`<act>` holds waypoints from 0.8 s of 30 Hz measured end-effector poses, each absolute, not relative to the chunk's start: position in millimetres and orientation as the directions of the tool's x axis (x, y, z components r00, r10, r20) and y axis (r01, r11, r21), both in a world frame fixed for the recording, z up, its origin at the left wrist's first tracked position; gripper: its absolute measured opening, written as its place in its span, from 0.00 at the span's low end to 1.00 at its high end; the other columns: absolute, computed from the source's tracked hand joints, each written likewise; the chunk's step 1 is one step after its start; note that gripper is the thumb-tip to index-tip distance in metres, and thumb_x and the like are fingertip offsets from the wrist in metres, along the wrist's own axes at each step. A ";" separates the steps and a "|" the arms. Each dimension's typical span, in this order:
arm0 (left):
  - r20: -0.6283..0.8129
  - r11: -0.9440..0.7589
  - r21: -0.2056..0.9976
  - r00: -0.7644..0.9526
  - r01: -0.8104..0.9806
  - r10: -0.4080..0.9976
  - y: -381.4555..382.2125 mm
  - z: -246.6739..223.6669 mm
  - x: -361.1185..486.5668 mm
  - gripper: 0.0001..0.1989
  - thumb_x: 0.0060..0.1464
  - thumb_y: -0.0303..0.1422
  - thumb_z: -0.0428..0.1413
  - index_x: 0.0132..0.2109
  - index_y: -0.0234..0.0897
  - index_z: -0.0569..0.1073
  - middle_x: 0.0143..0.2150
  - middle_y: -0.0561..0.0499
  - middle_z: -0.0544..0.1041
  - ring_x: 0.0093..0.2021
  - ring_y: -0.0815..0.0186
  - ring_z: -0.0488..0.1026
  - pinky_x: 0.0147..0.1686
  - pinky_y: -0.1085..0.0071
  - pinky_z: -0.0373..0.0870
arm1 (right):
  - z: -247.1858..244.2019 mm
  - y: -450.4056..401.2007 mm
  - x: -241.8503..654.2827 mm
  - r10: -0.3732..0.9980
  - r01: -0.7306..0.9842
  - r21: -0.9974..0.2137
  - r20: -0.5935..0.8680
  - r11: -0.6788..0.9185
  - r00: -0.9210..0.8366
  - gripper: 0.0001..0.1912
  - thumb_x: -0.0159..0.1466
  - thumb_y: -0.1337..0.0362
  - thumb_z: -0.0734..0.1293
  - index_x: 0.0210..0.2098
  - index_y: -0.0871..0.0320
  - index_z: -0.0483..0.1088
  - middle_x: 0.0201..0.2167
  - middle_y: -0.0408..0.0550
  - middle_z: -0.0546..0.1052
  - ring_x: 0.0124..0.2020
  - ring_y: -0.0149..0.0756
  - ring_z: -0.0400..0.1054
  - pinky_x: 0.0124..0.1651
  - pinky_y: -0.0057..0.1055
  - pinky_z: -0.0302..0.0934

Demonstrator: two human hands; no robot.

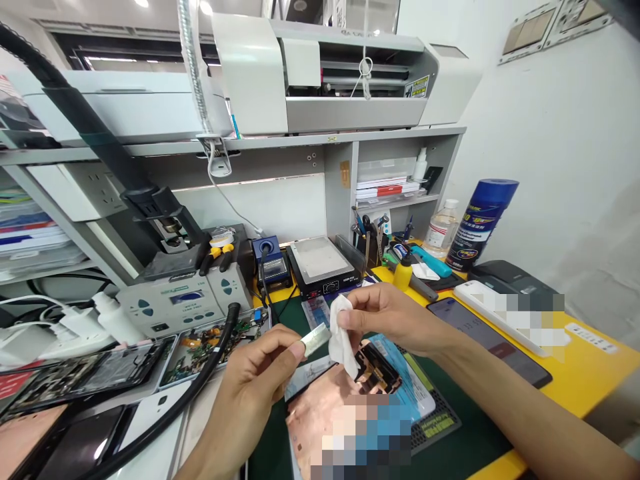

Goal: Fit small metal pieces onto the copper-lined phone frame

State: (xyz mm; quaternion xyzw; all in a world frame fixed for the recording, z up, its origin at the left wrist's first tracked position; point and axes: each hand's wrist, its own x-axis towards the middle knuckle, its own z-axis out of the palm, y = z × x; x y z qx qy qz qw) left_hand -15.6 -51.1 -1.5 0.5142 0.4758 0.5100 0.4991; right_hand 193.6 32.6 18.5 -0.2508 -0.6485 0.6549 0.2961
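Note:
Pinched between the thumb and fingers of my left hand (265,367) is a small flat metallic strip (316,339), its free end pointing right. My right hand (385,317) grips a crumpled white tissue (343,340), which hangs down beside the strip's far end. Whether the tissue touches the strip, I cannot tell. Below both hands lies a copper-coloured sheet (320,407) with a dark part (377,368) at its upper right corner. Part of the sheet is blurred out.
A green mat (450,460) covers the yellow table (595,373). At right lie a phone (493,340) and a blue spray can (483,223). Circuit boards (200,353) and a black hose (200,393) are at left. A heating plate (325,263) stands behind.

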 end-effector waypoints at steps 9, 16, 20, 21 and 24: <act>0.070 -0.072 0.996 0.057 0.046 0.996 -51.7 -3.6 -18.7 0.15 0.58 0.44 0.57 0.29 0.38 0.73 0.26 0.56 0.58 0.23 0.71 0.51 0.21 0.71 0.43 | 16.8 33.1 194.8 0.735 -0.049 -0.999 0.022 -0.016 -0.677 0.17 0.56 0.56 0.76 0.30 0.64 0.72 0.24 0.45 0.77 0.25 0.31 0.73 0.30 0.29 0.70; 0.109 -0.115 0.987 0.059 0.116 0.992 -53.3 -1.5 -18.5 0.16 0.59 0.44 0.56 0.30 0.37 0.72 0.28 0.55 0.61 0.24 0.71 0.54 0.21 0.72 0.47 | 17.0 34.4 194.2 0.772 -0.081 -0.996 0.029 -0.029 -0.634 0.18 0.52 0.59 0.79 0.28 0.62 0.69 0.23 0.42 0.75 0.23 0.28 0.70 0.28 0.25 0.67; 0.094 -0.104 0.986 0.081 0.133 0.992 -53.8 -0.3 -19.2 0.16 0.60 0.45 0.54 0.30 0.38 0.70 0.28 0.56 0.59 0.25 0.71 0.52 0.22 0.73 0.48 | 16.2 35.8 194.9 0.787 -0.109 -0.994 0.049 -0.024 -0.614 0.17 0.52 0.61 0.79 0.32 0.61 0.70 0.26 0.40 0.75 0.25 0.27 0.68 0.29 0.24 0.64; 0.099 -0.113 0.982 0.097 0.152 0.990 -53.9 -0.6 -19.8 0.17 0.61 0.45 0.54 0.30 0.38 0.70 0.28 0.56 0.60 0.25 0.71 0.52 0.23 0.73 0.49 | 16.4 35.8 195.1 0.785 -0.104 -0.995 0.061 -0.005 -0.617 0.16 0.53 0.60 0.78 0.33 0.61 0.71 0.26 0.41 0.75 0.26 0.27 0.67 0.29 0.24 0.63; 0.123 -0.152 0.964 0.141 0.218 0.982 -54.6 -2.5 -21.6 0.16 0.63 0.43 0.52 0.30 0.38 0.68 0.30 0.55 0.62 0.27 0.70 0.57 0.26 0.73 0.55 | 17.3 34.7 195.0 0.769 -0.064 -0.994 0.110 0.089 -0.629 0.13 0.59 0.58 0.75 0.31 0.62 0.73 0.24 0.41 0.73 0.25 0.27 0.65 0.30 0.24 0.60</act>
